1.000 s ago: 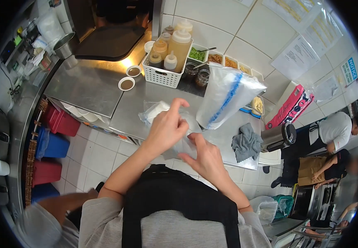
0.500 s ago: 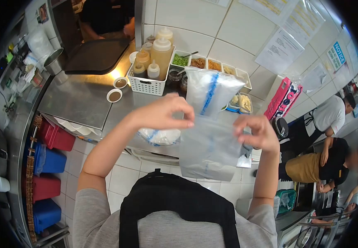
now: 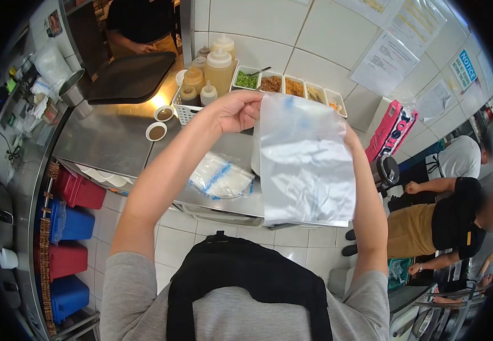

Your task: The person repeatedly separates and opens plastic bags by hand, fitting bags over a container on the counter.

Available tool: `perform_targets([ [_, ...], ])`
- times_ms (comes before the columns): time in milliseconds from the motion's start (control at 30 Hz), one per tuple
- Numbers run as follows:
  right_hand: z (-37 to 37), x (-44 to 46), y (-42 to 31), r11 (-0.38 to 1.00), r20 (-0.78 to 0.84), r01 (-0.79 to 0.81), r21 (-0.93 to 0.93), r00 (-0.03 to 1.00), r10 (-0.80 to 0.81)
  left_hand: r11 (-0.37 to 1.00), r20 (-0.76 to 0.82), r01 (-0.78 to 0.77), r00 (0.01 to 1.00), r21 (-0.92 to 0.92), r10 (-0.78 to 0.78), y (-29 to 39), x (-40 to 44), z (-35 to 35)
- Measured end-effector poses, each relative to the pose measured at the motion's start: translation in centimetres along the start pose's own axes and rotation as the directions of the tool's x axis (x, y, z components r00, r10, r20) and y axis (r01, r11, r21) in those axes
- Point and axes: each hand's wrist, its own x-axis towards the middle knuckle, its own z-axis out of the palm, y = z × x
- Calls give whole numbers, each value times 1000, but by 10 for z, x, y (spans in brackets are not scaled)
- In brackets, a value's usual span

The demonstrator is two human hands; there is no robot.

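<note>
A clear plastic bag (image 3: 309, 176) with faint blue print hangs spread in front of me, over the front of the steel counter. My left hand (image 3: 241, 112) is closed in a pinch on its upper left corner. At the upper right edge, my right hand (image 3: 351, 138) grips the same bag, its fingers mostly hidden behind the plastic. Left of the hanging bag, a bundle of plastic bags (image 3: 224, 175) with blue markings lies on the counter, below my left forearm.
White tubs of chopped food (image 3: 271, 83) line the wall behind a white basket (image 3: 185, 113) of sauce bottles. Two sauce cups (image 3: 156, 132) and a dark tray (image 3: 127, 77) are to the left. A pink package (image 3: 391, 131) stands right; co-workers (image 3: 411, 227) stand beyond.
Both hands have closed on the plastic bag and raised it, spreading it wide. My left hand moved up, and the bag now covers more of the counter. A co-worker at right has shifted.
</note>
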Motion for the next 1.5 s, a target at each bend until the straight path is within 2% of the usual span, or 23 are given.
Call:
perform_targets([
  [33,3,-2,9,998,36,12,55,999,-14,993,-191,-40,981,-109,19,-9,2,3],
  [133,14,-5,31,986,135,45,159,989,-67,994,-316,-51,949,-93,19,-34,13,-19],
  [167,14,-4,38,983,157,52,175,984,-80,966,-143,12,988,-258,-50,-44,37,-61],
  [200,14,-5,47,980,168,58,190,982,-90,966,-143,15,988,-260,-54,-46,30,-57],
  [233,10,-4,53,980,164,58,191,982,-90,979,-194,37,978,-202,-77,-49,19,-45],
  [300,-2,4,70,978,172,-99,185,983,67,995,-264,95,960,-6,-93,-57,10,-37],
  [333,-9,8,81,967,176,-177,183,974,145,995,-264,97,960,-4,-94,-65,10,-42],
  [367,-13,14,102,978,71,-166,129,985,158,987,-304,125,948,99,-90,-78,11,-52],
  [500,-14,12,152,983,-66,-164,78,983,169,905,-447,199,895,375,-12,-118,16,-75],
  [567,-13,12,156,986,-144,-163,37,975,167,894,-451,193,893,405,11,-118,16,-75],
  [700,-14,20,135,976,-76,-219,-6,973,218,836,-485,199,870,512,89,-105,25,-75],
  [800,-7,31,133,965,-128,-261,38,956,264,789,-514,239,851,566,111,-96,38,-69],
  [900,-1,41,141,941,-142,-305,146,935,325,799,-483,225,871,558,92,-102,55,-80],
  [1033,-6,53,166,972,-280,-206,110,932,229,863,-561,312,827,398,-40,-113,60,-88],
  [1100,-10,47,169,983,-300,-172,62,936,183,955,-536,250,834,158,-130,-123,63,-114],
  [1200,-15,21,175,963,-197,-93,252,970,145,987,-456,155,882,41,-119,-128,30,-106],
  [1233,-12,4,173,915,-161,-55,400,978,130,986,-456,159,881,41,-123,-133,19,-93],
  [1267,-9,-9,173,842,-127,-26,539,986,112,998,-430,45,901,-51,-62,-137,5,-77],
  [1300,-5,-19,176,840,-126,-37,542,984,124,986,-416,-69,910,-150,0,-144,-6,-69],
  [1333,0,-26,180,851,-85,-21,524,993,77,985,-426,-68,905,-158,-6,-153,-9,-69],
  [1400,3,-32,191,864,-32,-12,503,999,32,978,-431,-149,880,147,199,-167,-7,-66],
  [1467,-8,-29,209,900,-13,82,429,996,-85,971,-418,-178,879,157,229,-168,-11,-63],
  [1500,-16,-26,216,904,4,69,423,997,-79,951,-418,-101,881,291,221,-165,-13,-63],
])
